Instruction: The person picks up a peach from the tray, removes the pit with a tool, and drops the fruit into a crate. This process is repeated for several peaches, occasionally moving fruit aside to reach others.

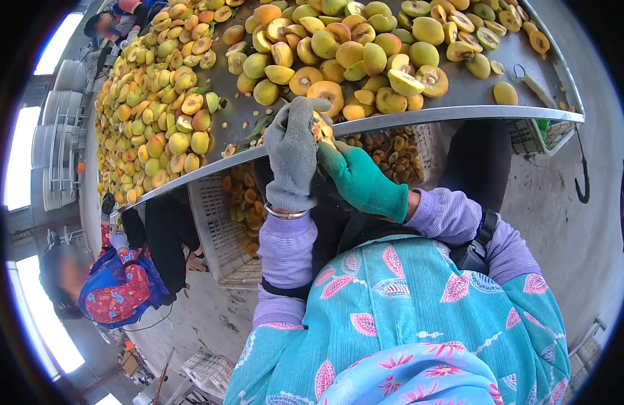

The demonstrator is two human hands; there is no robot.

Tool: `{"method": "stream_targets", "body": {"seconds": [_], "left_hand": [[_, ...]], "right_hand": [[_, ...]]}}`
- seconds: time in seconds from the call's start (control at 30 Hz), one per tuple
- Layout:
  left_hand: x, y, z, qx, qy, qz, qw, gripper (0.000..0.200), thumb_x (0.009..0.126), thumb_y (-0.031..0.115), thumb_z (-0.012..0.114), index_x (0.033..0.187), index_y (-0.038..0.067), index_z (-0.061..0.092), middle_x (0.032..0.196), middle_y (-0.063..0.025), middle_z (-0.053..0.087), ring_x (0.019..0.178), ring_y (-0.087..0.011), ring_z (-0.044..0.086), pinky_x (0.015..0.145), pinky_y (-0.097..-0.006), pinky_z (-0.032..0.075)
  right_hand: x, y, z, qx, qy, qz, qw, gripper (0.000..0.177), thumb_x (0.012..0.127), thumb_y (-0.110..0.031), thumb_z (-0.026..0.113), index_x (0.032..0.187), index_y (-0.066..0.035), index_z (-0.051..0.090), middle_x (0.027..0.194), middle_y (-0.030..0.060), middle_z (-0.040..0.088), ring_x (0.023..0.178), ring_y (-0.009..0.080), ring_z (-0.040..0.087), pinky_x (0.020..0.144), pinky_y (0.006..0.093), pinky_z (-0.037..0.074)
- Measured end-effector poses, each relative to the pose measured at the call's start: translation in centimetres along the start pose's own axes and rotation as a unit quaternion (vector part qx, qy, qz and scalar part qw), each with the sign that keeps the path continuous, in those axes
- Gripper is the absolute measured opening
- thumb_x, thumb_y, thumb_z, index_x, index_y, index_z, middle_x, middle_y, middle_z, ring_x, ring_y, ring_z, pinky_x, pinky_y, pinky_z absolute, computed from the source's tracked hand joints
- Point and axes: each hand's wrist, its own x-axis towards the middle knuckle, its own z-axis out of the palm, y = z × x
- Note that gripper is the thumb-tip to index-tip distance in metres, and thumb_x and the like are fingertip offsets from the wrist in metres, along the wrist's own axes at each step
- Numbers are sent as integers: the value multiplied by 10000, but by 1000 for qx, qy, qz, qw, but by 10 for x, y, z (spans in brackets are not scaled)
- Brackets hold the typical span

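My left hand (290,154), in a grey glove, is closed on a yellow-orange piece of fruit (321,129) just past the metal table's near edge (366,122). My right hand (362,179), in a green glove, meets it from the right, its fingertips against the lower side of the fruit. Whether the right hand also holds a tool is hidden. Beyond both hands, whole and halved yellow-green fruits (349,54) are heaped on the table.
Under the table stand white crates (217,223) with fruit halves. A knife (538,88) lies on the table's right, above a white basket (558,137). One co-worker (123,287) sits at left, another (116,23) at upper left. A black hook (583,182) hangs at right.
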Motion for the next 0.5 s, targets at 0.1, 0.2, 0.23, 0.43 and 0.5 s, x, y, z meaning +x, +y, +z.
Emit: {"method": "stream_targets", "body": {"seconds": [0.1,0.2,0.23,0.43,0.5], "left_hand": [[-8,8,14,-29,66,10,997,349,1019,256,483,1006,-27,687,848,-95,671,723,-142,638,637,-258,526],[-7,12,17,-83,71,-69,992,341,1002,253,499,958,-18,701,831,-94,677,742,-150,659,595,-261,521],[-1,11,10,-36,19,-88,995,340,997,253,504,941,-15,706,825,-93,678,749,-154,665,584,-264,521],[41,6,-2,78,-254,-172,949,394,982,305,519,838,6,732,763,-75,684,708,-143,632,682,-279,512],[46,2,-2,205,-293,63,932,403,973,325,538,844,-4,733,763,-81,686,714,-150,636,679,-277,513]], "right_hand": [[-10,-22,2,107,-49,147,982,510,1021,-497,402,1044,-12,557,625,62,559,473,152,562,404,302,486],[-6,-18,0,122,-68,154,978,505,1013,-532,388,1023,-52,545,579,32,510,393,122,504,334,273,446],[-5,-20,-3,87,-66,153,982,497,1013,-532,389,1021,-60,545,580,29,508,392,127,504,338,275,447],[-6,-12,-5,319,-113,205,919,525,1006,-619,357,878,-133,510,518,-29,378,382,119,389,375,285,354],[-1,-4,-5,246,-84,154,953,524,1001,-629,361,873,-144,514,511,-32,365,380,122,389,372,283,348]]}}
